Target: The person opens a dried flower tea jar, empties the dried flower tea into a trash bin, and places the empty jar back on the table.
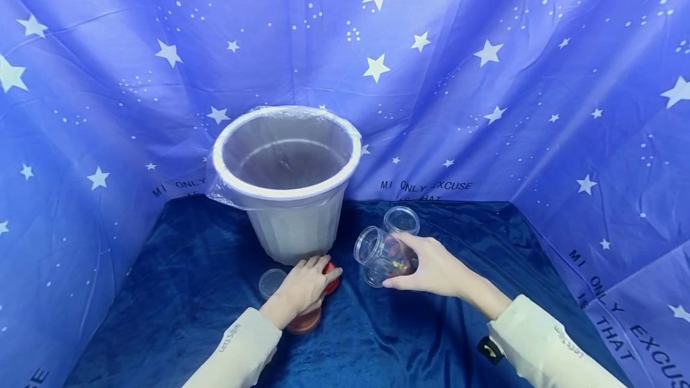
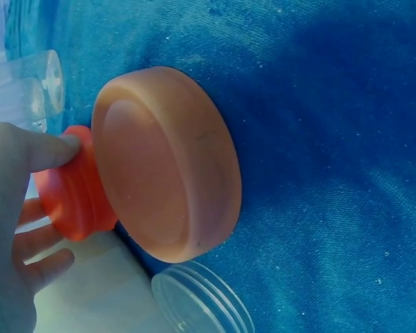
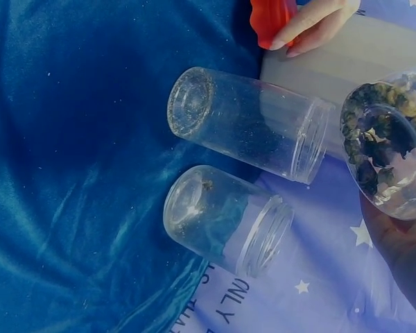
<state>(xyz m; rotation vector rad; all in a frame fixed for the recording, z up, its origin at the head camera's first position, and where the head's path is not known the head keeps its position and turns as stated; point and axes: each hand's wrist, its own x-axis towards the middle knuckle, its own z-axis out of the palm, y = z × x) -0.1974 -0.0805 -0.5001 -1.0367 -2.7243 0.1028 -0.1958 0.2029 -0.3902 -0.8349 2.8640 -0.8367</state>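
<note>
My right hand [image 1: 431, 265] grips a clear jar [image 3: 385, 142] with dried, crumpled plant pieces inside, tilted with its mouth toward the left. Two clear jars stand by it on the cloth, a taller jar [image 3: 253, 125] and a shorter jar [image 3: 225, 218], with small specks in them. Low in front of the bin, my left hand [image 1: 304, 286] pinches a red lid [image 2: 73, 184] between thumb and fingers. Partly under that hand in the head view is a brownish-orange round lid [image 2: 166, 166]. A clear lid [image 2: 201, 302] lies beside it, close to the bin.
A white bin [image 1: 296, 232] lined with a clear plastic bag stands behind my left hand. Dark blue velvety cloth [image 1: 178, 298] covers the table. Blue star-printed curtains [image 1: 458, 106] enclose the back and both sides.
</note>
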